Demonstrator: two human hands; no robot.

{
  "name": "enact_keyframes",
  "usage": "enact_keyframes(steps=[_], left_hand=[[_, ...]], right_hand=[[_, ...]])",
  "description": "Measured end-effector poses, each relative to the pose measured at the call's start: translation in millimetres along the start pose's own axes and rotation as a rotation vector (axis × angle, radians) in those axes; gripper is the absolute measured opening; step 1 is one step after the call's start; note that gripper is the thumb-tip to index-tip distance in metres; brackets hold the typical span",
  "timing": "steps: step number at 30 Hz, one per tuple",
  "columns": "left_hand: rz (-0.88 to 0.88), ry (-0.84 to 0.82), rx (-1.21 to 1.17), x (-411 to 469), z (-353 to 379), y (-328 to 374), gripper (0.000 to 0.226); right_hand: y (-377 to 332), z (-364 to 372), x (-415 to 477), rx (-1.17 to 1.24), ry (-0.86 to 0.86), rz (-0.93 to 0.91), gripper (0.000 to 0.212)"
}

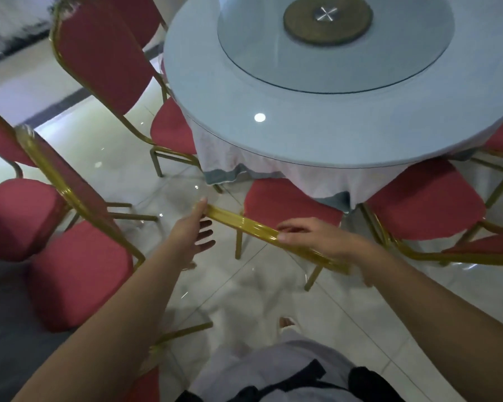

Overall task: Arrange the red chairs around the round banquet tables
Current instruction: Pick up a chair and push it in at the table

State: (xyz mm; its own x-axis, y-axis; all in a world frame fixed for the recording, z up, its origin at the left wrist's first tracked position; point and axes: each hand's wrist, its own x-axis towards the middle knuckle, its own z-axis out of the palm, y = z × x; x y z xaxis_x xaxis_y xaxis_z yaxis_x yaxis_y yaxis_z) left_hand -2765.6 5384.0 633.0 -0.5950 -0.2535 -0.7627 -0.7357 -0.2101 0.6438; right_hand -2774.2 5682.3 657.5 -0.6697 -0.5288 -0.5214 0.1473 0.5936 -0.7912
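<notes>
Red chair (pixel 291 204) in left hand (pixel 195 227), right hand (pixel 311 236)

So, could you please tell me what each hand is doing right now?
Left hand: loosely holding the chair's gold back rail.
Right hand: gripping the same rail.
</notes>
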Motion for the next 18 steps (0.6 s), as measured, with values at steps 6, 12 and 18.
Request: enact_keyframes(steps=[6,12,18], left_hand=[[-0.010,0.171,0.064,28,-76,25,0.026],[0.069,0.046,0.152,100,-97,74,0.017],[0.078,-0.121,0.306,177,-80,153,0.014]], right_hand=[[-52,11,73,0.113,0.163,-0.137,0.045],[-104,27,156,0.138,0.194,-0.069,0.047],[-137,27,210,0.193,0.304,0.061,0.038]])
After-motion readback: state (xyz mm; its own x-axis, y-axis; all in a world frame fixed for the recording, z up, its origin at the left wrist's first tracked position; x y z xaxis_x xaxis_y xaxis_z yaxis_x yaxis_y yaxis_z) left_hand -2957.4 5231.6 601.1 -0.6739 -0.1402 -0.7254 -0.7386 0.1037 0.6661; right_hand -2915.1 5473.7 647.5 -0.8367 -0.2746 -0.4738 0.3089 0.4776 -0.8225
